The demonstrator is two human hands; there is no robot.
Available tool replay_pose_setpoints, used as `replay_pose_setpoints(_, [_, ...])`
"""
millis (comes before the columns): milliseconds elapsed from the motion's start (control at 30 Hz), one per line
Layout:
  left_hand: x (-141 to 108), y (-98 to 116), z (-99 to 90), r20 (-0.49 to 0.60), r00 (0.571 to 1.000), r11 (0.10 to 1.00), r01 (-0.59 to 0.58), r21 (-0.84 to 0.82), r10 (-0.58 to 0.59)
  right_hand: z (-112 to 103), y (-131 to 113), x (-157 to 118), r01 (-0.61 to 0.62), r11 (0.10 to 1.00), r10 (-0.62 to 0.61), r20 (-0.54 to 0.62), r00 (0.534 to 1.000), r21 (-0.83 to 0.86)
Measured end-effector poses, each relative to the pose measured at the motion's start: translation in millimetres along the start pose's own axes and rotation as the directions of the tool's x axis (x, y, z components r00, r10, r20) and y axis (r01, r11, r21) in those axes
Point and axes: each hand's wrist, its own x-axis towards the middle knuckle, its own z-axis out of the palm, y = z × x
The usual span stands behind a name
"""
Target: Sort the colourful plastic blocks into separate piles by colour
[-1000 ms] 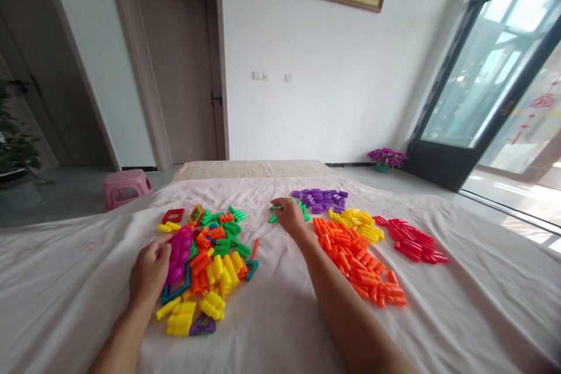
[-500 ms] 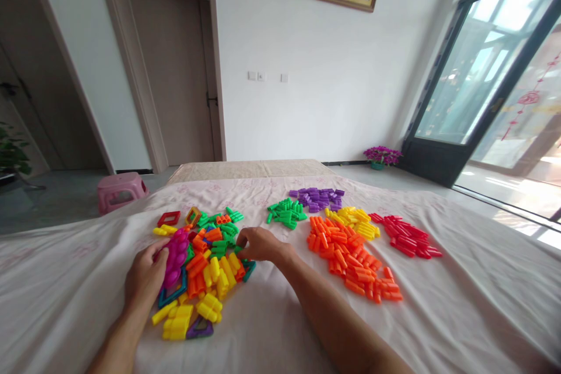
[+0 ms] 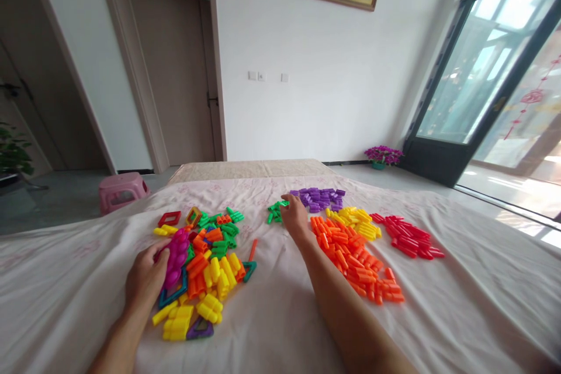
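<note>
My left hand (image 3: 146, 272) is closed on a bumpy magenta plastic piece (image 3: 176, 251) at the left side of a mixed heap of toy blocks. Yellow blocks (image 3: 225, 274), orange blocks (image 3: 199, 269) and green blocks (image 3: 219, 248) make up most of that heap. My right hand (image 3: 294, 216) is at the green pile (image 3: 274, 212), partly covering it. Its thumb and index finger are pinched, with a bit of green building block showing between the fingertips. The other fingers are hidden.
Sorted piles lie to the right: purple blocks (image 3: 318, 198), yellow blocks (image 3: 356, 222), orange blocks (image 3: 350, 257) and red blocks (image 3: 409, 236). Magnetic frame tiles, including a red square (image 3: 169, 218) and a teal triangle (image 3: 249, 270), edge the heap. A wrinkled cloth (image 3: 263, 327) lies underneath.
My right hand has moved from the right edge of the mixed heap rightward and away from me to the green pile. An orange stick there is uncovered. My left hand stays put.
</note>
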Motion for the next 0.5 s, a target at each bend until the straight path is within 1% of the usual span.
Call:
replay_pose_setpoints(33, [-0.7,1.6,-0.5,0.003,1.0,1.0,0.005,0.007,-0.005,1.7,-0.3,-0.3,0.006,1.0,-0.006,0.004,1.0,0.016])
replay_pose_setpoints(100, [-2.1,4.2,-1.5,0.01,1.0,1.0,0.008,0.016,-0.008,8.5,-6.4,-5.2,0.061,0.996,-0.066,0.086,0.994,0.071])
replay_pose_setpoints(133, [-2.5,4.8,-1.8,0.014,1.0,1.0,0.01,0.019,-0.01,13.4,-11.7,-9.8,0.11,0.988,-0.124,0.144,0.982,0.105])
replay_pose_setpoints(167, [-2.7,5.0,-1.9,0.017,1.0,1.0,0.012,0.02,-0.012,18.8,-17.7,-15.7,0.171,0.975,-0.198,0.208,0.958,0.14])
replay_pose_setpoints(200, [-2.7,4.6,-1.8,0.019,1.0,1.0,0.011,0.023,-0.011,24.5,-24.1,-22.4,0.239,0.955,-0.28,0.271,0.921,0.173])
replay_pose_setpoints(267, [-1.9,2.7,-1.2,0.019,1.0,1.0,-0.002,0.028,0.001,35.8,-36.3,-36.6,0.367,0.905,-0.424,0.38,0.822,0.216])
replay_pose_setpoints(333, [-0.7,0.6,-0.1,0.013,1.0,0.999,-0.014,0.031,0.013,45.8,-45.5,-48.9,0.462,0.861,-0.506,0.459,0.73,0.213])
replay_pose_setpoints(367, [-0.1,-0.2,0.4,0.01,1.0,0.999,-0.017,0.033,0.016,50.2,-48.8,-53.5,0.495,0.847,-0.522,0.484,0.703,0.194])
replay_pose_setpoints(400, [0.2,-0.7,0.8,0.007,1.0,0.999,-0.017,0.036,0.017,54.1,-51.2,-57.0,0.52,0.838,-0.526,0.497,0.69,0.166])
replay_pose_setpoints(433, [0.4,-0.7,1.0,0.005,1.0,0.999,-0.016,0.04,0.016,57.5,-52.9,-59.3,0.535,0.834,-0.523,0.504,0.688,0.135])
replay_pose_setpoints(500, [-0.1,0.4,0.9,0.0,1.0,0.999,-0.014,0.052,0.014,62.8,-54.6,-61.6,0.539,0.839,-0.498,0.503,0.707,0.073])
